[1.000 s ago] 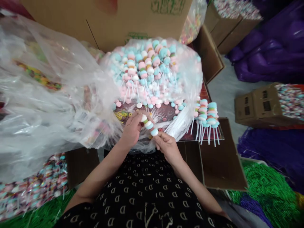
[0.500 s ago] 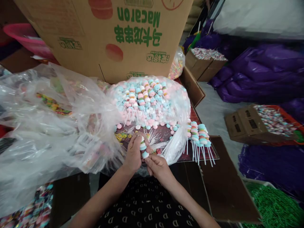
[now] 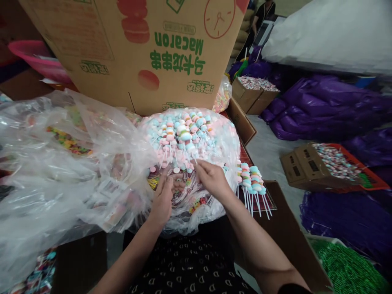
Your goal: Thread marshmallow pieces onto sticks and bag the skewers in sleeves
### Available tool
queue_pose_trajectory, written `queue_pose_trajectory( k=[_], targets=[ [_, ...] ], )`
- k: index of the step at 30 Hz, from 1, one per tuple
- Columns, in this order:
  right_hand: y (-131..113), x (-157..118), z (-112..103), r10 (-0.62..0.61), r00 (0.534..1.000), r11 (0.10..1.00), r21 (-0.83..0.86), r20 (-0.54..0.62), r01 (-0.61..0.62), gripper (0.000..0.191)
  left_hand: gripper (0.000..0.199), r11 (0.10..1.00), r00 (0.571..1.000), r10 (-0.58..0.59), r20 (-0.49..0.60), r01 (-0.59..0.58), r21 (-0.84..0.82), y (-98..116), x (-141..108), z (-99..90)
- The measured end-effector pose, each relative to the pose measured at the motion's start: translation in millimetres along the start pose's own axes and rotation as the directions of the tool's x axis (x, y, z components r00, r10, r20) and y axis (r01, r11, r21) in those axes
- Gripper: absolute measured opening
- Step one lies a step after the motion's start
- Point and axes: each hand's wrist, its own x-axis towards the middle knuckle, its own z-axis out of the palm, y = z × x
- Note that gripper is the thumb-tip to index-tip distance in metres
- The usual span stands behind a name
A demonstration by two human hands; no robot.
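My right hand (image 3: 211, 179) pinches the lower end of a white stick. The stick carries a marshmallow skewer (image 3: 185, 136) of white, green and blue pieces. It lies over the clear bag (image 3: 228, 141) of pink, blue and white marshmallow pieces, beside other finished skewers (image 3: 168, 132). My left hand (image 3: 163, 200) is lower and to the left, fingers stretched upward with nothing visible in them. Just beyond its fingertips are loose gummy pieces (image 3: 179, 183) in plastic. More skewers (image 3: 254, 179) lie at the table's right edge, sticks toward me.
A large Macaron carton (image 3: 177, 90) stands behind the bag. Crumpled clear plastic bags (image 3: 76, 163) spread across the left. On the right floor are a carton of small wrapped pieces (image 3: 306, 165), purple sacks (image 3: 330, 106) and a green heap (image 3: 349, 265). A person (image 3: 265, 14) is at the back.
My right hand has moved up and forward, carrying the skewer from between my hands to the pile on the bag. My left hand has let go and shifted slightly left. The view has tilted up.
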Motion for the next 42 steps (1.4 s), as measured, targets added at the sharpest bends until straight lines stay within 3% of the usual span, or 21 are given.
queue_pose_trajectory(
  k=[2, 5, 8, 11, 15, 18, 21, 25, 29, 32, 35, 42],
  targets=[
    [-11.4, 40.0, -4.9, -0.037, 0.999, 0.972, -0.235, -0.026, 0.030, 0.035, 0.065, 0.998, 0.999, -0.032, -0.020, 0.033, 0.062, -5.6, -2.0, -4.9],
    [-27.2, 89.4, 3.5, 0.003, 1.000, 0.839, -0.544, -0.016, -0.011, 0.036, 0.062, 0.989, 0.998, -0.039, -0.042, 0.045, 0.137, -10.7, -3.3, -12.0],
    [-38.9, 112.6, 19.2, 0.105, 0.991, 0.764, -0.644, 0.081, -0.028, 0.049, 0.063, 0.976, 0.994, -0.053, -0.092, 0.071, 0.205, -13.3, -3.2, -18.5],
    [-43.4, 113.6, 28.0, 0.094, 0.991, 0.754, -0.657, 0.096, -0.008, 0.049, 0.067, 0.969, 0.993, -0.045, -0.111, 0.071, 0.236, -14.9, -0.2, -23.3],
    [-41.9, 95.8, 17.9, 0.036, 0.998, 0.791, -0.612, 0.043, -0.002, 0.051, 0.067, 0.970, 0.995, -0.039, -0.095, 0.060, 0.237, -15.1, 3.9, -23.9],
    [-32.7, 71.5, 3.0, -0.091, 0.995, 0.860, -0.507, -0.032, 0.062, 0.048, 0.067, 0.973, 0.993, -0.051, -0.103, 0.073, 0.218, -15.2, 5.0, -21.5],
    [-10.4, 39.0, -2.8, -0.192, 0.978, 0.939, -0.305, -0.088, 0.157, 0.041, 0.063, 0.969, 0.993, -0.052, -0.110, 0.077, 0.235, -17.0, 5.9, -20.5],
    [30.4, -8.2, 9.9, -0.147, 0.984, 0.984, -0.119, -0.102, 0.135, 0.033, 0.058, 0.942, 0.989, -0.099, -0.109, 0.128, 0.309, -24.8, 6.6, -26.1],
    [67.3, -41.9, 27.1, -0.158, 0.983, 0.978, -0.148, -0.089, 0.144, 0.032, 0.060, 0.928, 0.985, -0.142, -0.100, 0.168, 0.333, -35.3, 7.0, -37.8],
    [91.5, -53.4, 32.3, -0.218, 0.961, 0.956, -0.234, -0.172, 0.175, 0.030, 0.066, 0.903, 0.981, -0.167, -0.097, 0.191, 0.384, -38.0, 7.2, -43.0],
    [107.4, -60.9, 29.0, -0.276, 0.933, 0.939, -0.273, -0.230, 0.210, 0.032, 0.065, 0.853, 0.991, -0.106, -0.076, 0.130, 0.505, -33.0, 2.7, -41.4],
    [121.0, -62.6, 12.8, -0.148, 0.961, 0.974, -0.203, -0.235, 0.101, 0.032, 0.051, 0.798, 0.990, -0.088, 0.107, 0.006, 0.603, -29.7, -2.3, -31.6]
  ],
)
